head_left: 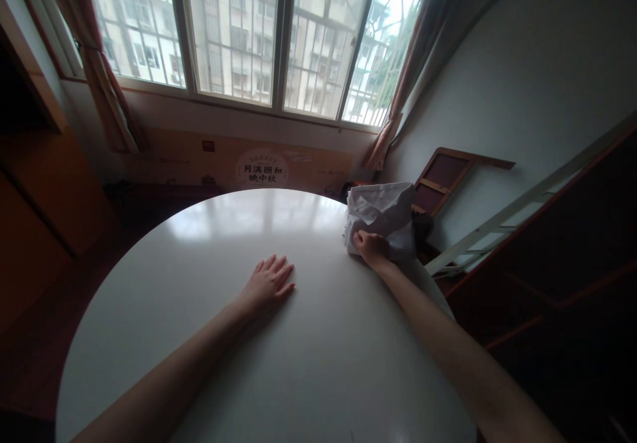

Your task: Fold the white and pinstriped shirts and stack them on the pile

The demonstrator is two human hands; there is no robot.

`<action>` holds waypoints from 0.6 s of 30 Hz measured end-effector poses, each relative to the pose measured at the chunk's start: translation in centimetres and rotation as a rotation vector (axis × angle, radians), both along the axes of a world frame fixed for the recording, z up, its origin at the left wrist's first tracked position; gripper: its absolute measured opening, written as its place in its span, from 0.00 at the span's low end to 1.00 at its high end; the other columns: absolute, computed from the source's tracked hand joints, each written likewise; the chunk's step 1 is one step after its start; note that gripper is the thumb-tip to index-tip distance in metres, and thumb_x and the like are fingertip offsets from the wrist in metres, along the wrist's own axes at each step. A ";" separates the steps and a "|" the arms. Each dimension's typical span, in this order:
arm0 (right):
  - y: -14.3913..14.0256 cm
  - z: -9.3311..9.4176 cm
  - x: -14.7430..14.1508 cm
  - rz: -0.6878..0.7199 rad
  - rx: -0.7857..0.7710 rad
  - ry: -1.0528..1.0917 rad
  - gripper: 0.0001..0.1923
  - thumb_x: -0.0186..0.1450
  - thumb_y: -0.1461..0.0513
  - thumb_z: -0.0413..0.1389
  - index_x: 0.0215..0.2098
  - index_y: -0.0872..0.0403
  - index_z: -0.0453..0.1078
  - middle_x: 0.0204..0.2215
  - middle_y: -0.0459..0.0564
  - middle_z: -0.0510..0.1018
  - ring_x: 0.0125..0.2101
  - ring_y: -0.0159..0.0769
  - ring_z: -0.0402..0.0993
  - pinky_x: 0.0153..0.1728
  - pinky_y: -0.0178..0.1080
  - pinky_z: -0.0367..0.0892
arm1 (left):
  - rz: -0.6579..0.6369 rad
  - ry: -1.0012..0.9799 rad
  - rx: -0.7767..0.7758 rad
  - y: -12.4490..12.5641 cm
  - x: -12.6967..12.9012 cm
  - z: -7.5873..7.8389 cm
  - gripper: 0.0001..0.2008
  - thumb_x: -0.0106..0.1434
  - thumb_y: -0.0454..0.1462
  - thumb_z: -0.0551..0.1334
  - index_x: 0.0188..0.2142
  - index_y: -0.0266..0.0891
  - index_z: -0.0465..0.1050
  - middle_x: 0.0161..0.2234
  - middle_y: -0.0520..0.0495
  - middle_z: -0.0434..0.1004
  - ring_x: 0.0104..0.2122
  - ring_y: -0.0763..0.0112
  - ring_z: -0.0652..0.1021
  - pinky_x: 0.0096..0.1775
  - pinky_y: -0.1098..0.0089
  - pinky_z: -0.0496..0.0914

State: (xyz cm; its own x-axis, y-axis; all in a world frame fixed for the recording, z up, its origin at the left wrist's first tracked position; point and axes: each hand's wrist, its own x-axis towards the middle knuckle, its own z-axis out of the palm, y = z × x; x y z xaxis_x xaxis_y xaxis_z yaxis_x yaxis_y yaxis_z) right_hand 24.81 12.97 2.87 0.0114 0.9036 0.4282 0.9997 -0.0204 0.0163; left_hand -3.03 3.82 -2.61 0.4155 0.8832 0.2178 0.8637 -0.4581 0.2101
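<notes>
A crumpled white cloth [383, 217] lies bunched in loose folds, heaped just beyond the right hand's fingers [359, 239], which close on its near lower edge. It sits well apart from the left hand's fingers [279, 272], off to their right.

Just one view here, a head-worn cam looking forward and down over the round glossy white worktop [308, 363], close enough that both bare forearms run in from the bottom edge. It faces the barred, metal-framed window [259, 38] on the far wall, with the wide lens bending the room's edges. No second view, so nothing overlaps.
</notes>
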 end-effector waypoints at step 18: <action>5.5 5.8 9.1 -0.270 -0.005 0.633 0.43 0.48 0.47 0.58 0.56 0.56 0.51 0.53 0.65 0.59 0.53 0.53 0.56 0.49 0.51 0.55 | 0.017 -0.010 -0.021 -0.4 0.2 0.5 0.24 0.61 0.47 0.47 0.54 0.43 0.60 0.58 0.45 0.56 0.58 0.56 0.56 0.55 0.54 0.53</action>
State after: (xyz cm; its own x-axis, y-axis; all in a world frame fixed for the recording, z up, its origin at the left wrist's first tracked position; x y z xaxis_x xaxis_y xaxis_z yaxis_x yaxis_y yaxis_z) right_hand 33.90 18.45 8.66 0.4836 0.8357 0.2604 0.7763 -0.2720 -0.5687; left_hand -2.82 3.45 -2.12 0.3984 0.8945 0.2029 0.8691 -0.4389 0.2280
